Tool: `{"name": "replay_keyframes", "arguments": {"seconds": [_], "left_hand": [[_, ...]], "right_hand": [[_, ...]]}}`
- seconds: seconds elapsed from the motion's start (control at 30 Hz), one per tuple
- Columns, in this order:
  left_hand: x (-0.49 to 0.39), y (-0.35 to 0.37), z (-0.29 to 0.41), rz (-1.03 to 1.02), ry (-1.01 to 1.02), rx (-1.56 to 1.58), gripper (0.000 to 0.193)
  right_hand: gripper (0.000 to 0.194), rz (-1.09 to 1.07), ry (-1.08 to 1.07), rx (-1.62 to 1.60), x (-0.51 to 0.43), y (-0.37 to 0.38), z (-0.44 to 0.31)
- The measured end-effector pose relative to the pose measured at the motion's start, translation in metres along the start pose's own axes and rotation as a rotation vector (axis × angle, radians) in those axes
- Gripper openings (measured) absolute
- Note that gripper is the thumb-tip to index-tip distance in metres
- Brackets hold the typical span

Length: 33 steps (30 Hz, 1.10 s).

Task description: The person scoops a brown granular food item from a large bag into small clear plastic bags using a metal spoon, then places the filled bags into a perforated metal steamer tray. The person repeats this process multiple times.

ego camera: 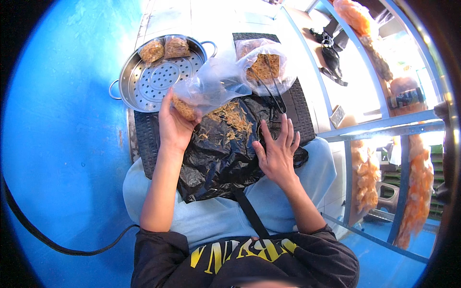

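Observation:
My left hand (178, 126) holds the filled bottom of a clear plastic bag (185, 108) with thin golden-brown fried strips inside; the bag's loose upper part stretches to the right. My right hand (279, 151), fingers spread and empty, is over a black plastic sheet (219, 162). Loose strips (234, 120) lie scattered on that sheet between my hands. Beyond my right fingertips, metal tongs (279, 102) rest with their tips in a larger open plastic bag (264, 68) of the same strips. At upper left, a perforated steel steamer pan (165, 75) holds two small filled bags (176, 47).
A dark woven surface (304, 111) lies under the black sheet. On the right stands a metal-framed shelf (389, 127) with bags of orange-brown food (367, 183) and a black strapped item (331, 59). A black cable (72, 250) curves over the blue floor (65, 126) at left.

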<state>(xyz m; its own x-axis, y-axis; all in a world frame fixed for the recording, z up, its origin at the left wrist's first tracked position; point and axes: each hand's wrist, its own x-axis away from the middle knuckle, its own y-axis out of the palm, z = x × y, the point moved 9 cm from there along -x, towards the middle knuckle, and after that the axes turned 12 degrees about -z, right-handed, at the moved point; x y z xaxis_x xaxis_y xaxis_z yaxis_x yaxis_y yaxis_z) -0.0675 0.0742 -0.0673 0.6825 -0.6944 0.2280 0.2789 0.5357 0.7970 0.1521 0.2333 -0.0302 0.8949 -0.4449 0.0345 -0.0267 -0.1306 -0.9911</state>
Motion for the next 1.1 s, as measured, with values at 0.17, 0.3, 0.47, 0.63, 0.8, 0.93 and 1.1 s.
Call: {"name": "replay_keyframes", "arguments": {"seconds": [0.17,0.3,0.47,0.63,0.8,0.93,1.1], "left_hand": [[0.000,-0.002,-0.001,0.036,0.015,0.005,0.049],[-0.001,-0.002,-0.001,0.020,0.008,0.006,0.048],[-0.002,-0.003,0.001,-0.003,0.020,0.002,0.048],[-0.001,-0.003,0.001,-0.005,0.027,0.014,0.047],[-0.003,-0.004,0.002,-0.025,0.032,0.025,0.045],[-0.002,-0.004,0.001,-0.018,0.029,0.027,0.043],[-0.003,-0.004,0.000,-0.013,0.028,0.022,0.042]], "right_hand": [[0.064,0.001,0.079,-0.045,-0.005,0.002,0.013],[0.066,-0.004,0.118,-0.021,-0.013,0.013,0.021],[0.069,-0.018,0.157,-0.069,-0.022,0.020,0.027],[0.068,-0.062,0.034,-0.054,-0.023,0.016,0.004],[0.068,-0.066,0.002,-0.126,-0.006,0.006,-0.002],[0.071,-0.030,0.115,-0.072,0.004,0.004,0.009],[0.071,-0.115,0.132,0.006,0.016,0.018,-0.004]]}}
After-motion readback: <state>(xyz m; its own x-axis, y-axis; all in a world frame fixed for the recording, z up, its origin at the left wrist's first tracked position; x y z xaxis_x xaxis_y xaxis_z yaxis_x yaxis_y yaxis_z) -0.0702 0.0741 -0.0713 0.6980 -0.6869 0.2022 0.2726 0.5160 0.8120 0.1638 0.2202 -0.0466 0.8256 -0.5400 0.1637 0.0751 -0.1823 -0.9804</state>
